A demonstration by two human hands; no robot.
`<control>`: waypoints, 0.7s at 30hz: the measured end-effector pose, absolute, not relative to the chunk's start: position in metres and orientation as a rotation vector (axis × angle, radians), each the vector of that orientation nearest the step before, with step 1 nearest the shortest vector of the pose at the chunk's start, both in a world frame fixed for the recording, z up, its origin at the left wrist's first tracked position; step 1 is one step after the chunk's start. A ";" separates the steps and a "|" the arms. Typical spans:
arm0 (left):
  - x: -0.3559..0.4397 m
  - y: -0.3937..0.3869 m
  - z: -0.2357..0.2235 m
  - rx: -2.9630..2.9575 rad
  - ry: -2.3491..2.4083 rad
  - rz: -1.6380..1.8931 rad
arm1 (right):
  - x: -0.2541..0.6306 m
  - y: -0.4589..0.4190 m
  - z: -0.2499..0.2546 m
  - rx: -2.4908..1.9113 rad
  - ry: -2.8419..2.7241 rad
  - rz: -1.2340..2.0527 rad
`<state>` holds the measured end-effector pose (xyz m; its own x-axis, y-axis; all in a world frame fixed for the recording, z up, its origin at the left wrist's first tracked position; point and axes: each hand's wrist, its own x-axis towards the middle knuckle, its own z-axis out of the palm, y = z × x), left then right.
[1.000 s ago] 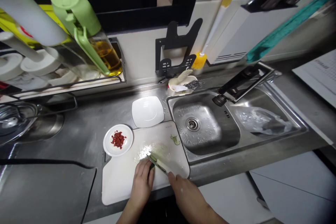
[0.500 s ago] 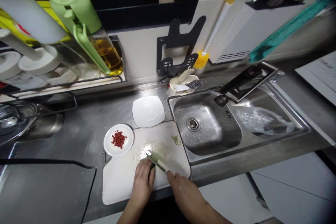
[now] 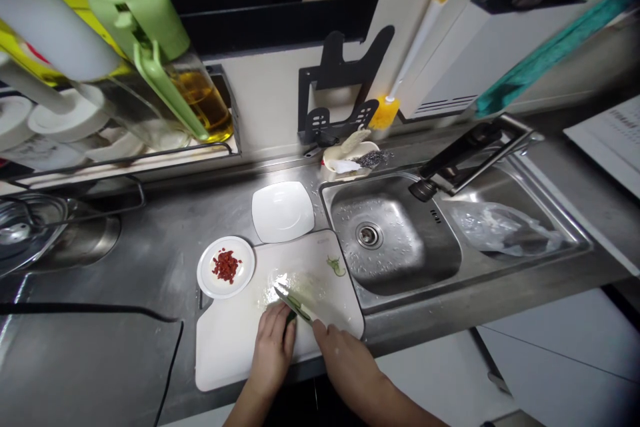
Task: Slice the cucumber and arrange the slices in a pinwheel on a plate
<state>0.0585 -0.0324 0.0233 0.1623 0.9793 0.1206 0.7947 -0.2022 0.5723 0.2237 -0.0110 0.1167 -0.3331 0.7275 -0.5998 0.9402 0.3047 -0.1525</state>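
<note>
On the white cutting board (image 3: 225, 347), my left hand (image 3: 273, 340) is closed with bent fingers over a dark green piece of cucumber (image 3: 291, 315), mostly hidden beneath it. My right hand (image 3: 345, 360) grips a knife (image 3: 290, 299), its handle covered by the fingers. The blade points up and left, right beside my left fingertips, with green slices along it. Wet shine marks the board around the blade. Thin green peelings (image 3: 336, 266) lie near the board's right edge. A small white plate (image 3: 204, 277) of chopped red pieces (image 3: 226, 266) overlaps the board's upper left corner.
Behind the board stands a white square dish (image 3: 283, 212). To the right is a steel sink (image 3: 400, 273) with a black faucet (image 3: 455, 160) and a plastic bag (image 3: 505, 230). A rack with an oil bottle (image 3: 205, 103) and a steel pot (image 3: 90, 233) are on the left.
My right hand and the knife have shifted slightly to the left, the knife tip a little farther up the board. My left hand stays in nearly the same place.
</note>
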 end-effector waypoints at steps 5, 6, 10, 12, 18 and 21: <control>0.058 -0.032 0.024 2.060 1.675 0.684 | 0.221 -0.009 0.113 1.509 2.162 -0.704; 0.059 -0.032 0.024 2.056 1.673 0.688 | 0.220 -0.008 0.113 1.513 2.167 -0.711; 0.059 -0.032 0.024 2.043 1.674 0.700 | 0.216 -0.005 0.112 1.527 2.151 -0.722; 0.058 -0.032 0.023 2.043 1.677 0.697 | 0.214 -0.004 0.111 1.534 2.140 -0.725; 0.058 -0.032 0.023 2.051 1.667 0.701 | 0.210 0.001 0.104 1.548 2.152 -0.775; 0.058 -0.032 0.023 2.055 1.662 0.704 | 0.208 0.003 0.099 1.543 2.147 -0.786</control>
<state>0.0582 -0.0316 0.0230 0.1641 0.9778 0.1307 0.7742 -0.2097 0.5972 0.2084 0.0031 0.0992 -0.3244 0.7328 -0.5981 0.9458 0.2404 -0.2185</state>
